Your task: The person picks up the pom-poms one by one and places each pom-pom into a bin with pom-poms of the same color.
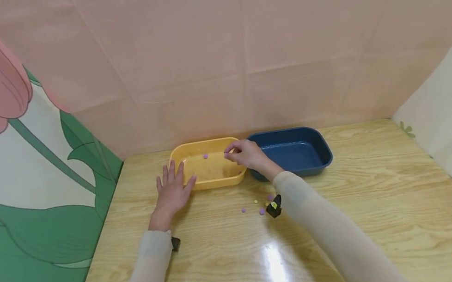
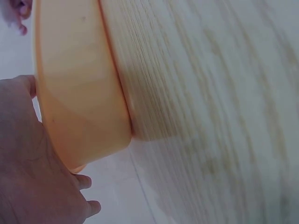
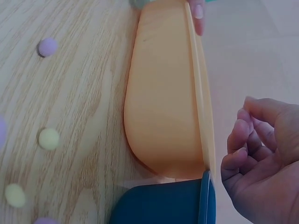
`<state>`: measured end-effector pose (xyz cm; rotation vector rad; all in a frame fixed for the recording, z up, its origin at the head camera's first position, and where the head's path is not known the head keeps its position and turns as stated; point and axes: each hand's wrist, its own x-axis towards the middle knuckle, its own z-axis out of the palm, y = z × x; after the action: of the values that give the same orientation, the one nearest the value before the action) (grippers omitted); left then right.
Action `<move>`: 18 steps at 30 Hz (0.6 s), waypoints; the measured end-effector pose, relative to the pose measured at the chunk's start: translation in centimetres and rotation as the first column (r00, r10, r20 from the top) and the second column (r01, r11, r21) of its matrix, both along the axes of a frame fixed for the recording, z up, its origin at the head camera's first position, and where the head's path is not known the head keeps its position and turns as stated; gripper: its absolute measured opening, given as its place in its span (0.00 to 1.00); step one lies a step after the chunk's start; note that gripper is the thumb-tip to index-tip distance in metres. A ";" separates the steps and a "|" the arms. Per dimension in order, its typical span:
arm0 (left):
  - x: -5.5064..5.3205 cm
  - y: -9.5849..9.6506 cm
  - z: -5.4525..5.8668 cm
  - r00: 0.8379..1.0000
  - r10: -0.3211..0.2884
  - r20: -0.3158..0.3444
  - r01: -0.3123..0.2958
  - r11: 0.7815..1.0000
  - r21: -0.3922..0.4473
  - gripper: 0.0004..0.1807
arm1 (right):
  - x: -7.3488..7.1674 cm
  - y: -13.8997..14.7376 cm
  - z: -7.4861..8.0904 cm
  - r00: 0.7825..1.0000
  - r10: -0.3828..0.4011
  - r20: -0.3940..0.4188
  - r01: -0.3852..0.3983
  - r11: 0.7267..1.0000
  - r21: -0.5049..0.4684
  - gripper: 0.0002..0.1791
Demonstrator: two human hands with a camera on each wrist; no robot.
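Note:
My left hand rests at the left end of a yellow tub, touching its rim with fingers spread. In the left wrist view, the left hand lies along the tub's edge. Over the tub's right end hovers my right hand. In the right wrist view, the right hand has curled fingers, thumb and fingertip together, and I see nothing between them. A small purple ball shows inside the tub. Purple balls and yellow balls lie scattered on the table.
A dark blue tub stands against the yellow tub's right side, partly behind my right forearm. The wooden table meets a pink wall covering behind the tubs. Flower-printed panels stand at the sides.

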<state>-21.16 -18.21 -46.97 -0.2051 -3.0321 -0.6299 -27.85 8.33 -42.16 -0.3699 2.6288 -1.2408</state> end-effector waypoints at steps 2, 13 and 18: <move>0.0 0.0 0.0 1.000 0.003 0.001 -0.003 1.000 -0.003 0.41 | 0.0 -0.1 0.0 1.000 0.002 -0.008 -0.002 1.000 0.012 0.14; 0.1 -0.1 -0.2 1.000 -0.004 -0.005 0.004 1.000 -0.004 0.41 | 0.2 -0.3 0.4 0.997 -0.054 -0.060 0.054 0.999 -0.005 0.14; 0.1 0.0 -0.2 1.000 -0.001 -0.004 0.001 1.000 -0.010 0.40 | 0.4 -0.1 0.5 0.997 -0.050 -0.057 0.049 0.999 -0.017 0.12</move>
<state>-21.02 -18.20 -47.18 -0.2079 -3.0326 -0.6140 -27.42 8.19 -41.63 -0.3508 2.6930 -1.2857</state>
